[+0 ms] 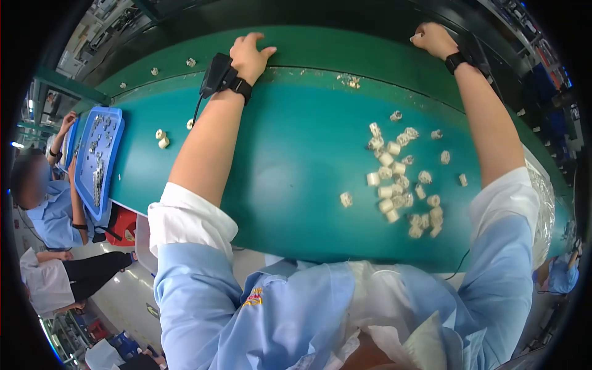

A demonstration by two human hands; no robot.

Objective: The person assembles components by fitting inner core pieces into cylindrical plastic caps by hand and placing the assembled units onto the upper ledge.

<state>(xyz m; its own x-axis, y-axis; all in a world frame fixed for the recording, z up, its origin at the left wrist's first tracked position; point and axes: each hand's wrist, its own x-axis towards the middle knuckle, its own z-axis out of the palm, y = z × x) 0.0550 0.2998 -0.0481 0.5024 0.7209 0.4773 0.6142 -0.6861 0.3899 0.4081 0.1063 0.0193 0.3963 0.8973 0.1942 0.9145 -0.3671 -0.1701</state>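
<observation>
My left hand [248, 58] reaches to the far side of the table, at the green ledge [327, 46]. Its fingers are apart and it holds nothing I can see. Farther right, my right hand [435, 41] is over the same far edge with its fingers curled in. Whatever it may hold is hidden. Between my arms, on the green work surface [290, 166], lies a loose group of small cream plastic parts [394, 185], some with metal bits showing. Neither hand touches them.
Two more cream parts [162, 139] lie left of my left arm. A blue tray [117, 142] of small metal parts stands at the left, with a co-worker [55, 203] beside it. Debris [349, 81] dots the ledge's seam. Clear plastic wrap [544, 203] is by my right elbow.
</observation>
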